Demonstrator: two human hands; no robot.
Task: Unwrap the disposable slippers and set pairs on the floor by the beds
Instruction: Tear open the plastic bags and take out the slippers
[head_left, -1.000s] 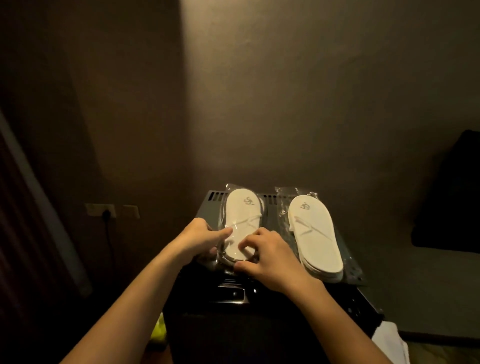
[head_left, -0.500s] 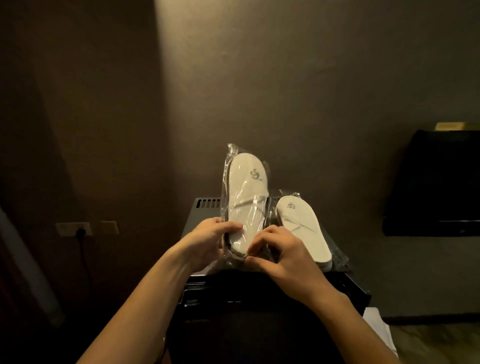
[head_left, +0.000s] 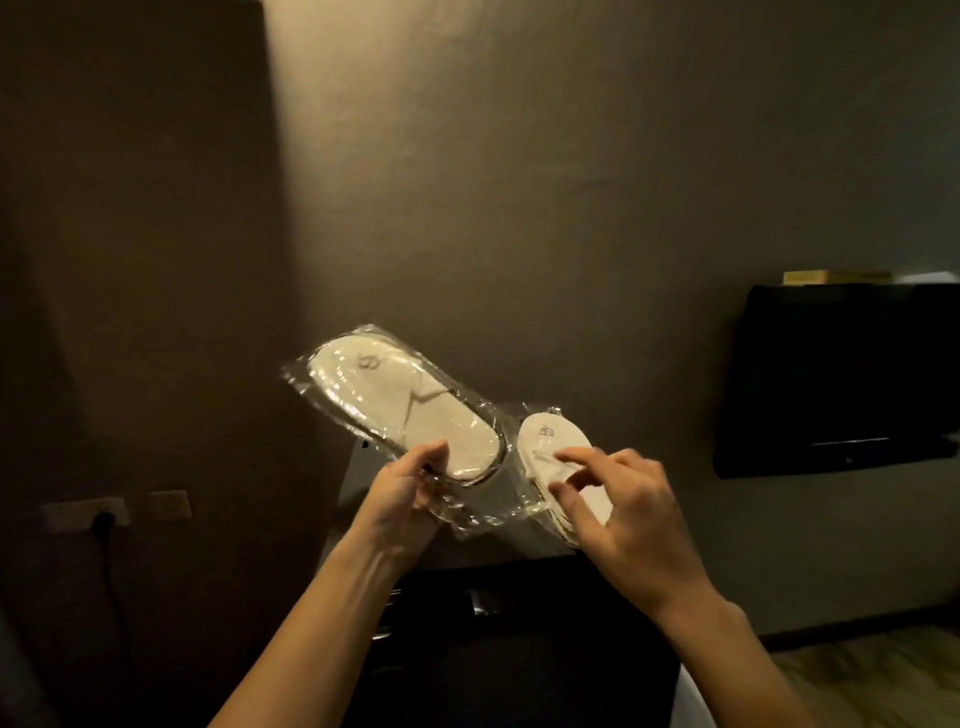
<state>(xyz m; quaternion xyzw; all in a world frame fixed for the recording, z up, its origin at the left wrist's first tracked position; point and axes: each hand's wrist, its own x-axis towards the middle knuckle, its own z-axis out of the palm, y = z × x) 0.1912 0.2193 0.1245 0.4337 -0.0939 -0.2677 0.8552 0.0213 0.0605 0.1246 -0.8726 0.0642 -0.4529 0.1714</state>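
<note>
A pair of white disposable slippers in a clear plastic wrapper (head_left: 405, 410) is lifted in the air, tilted with its toe end up to the left. My left hand (head_left: 405, 499) grips the wrapper at the heel end. My right hand (head_left: 618, 499) hovers with fingers spread loosely, holding nothing, in front of a second wrapped pair of slippers (head_left: 556, 452). That pair lies on top of a dark cabinet (head_left: 519, 623), partly hidden by my right hand.
A dark television (head_left: 841, 379) hangs on the wall at the right. A wall socket with a plugged cable (head_left: 104, 514) sits low on the left. Wood floor (head_left: 883, 670) shows at the lower right. The room is dim.
The first wrapped pair went from lying on the cabinet to lifted and tilted left in my left hand. My right hand let go of it and moved right.
</note>
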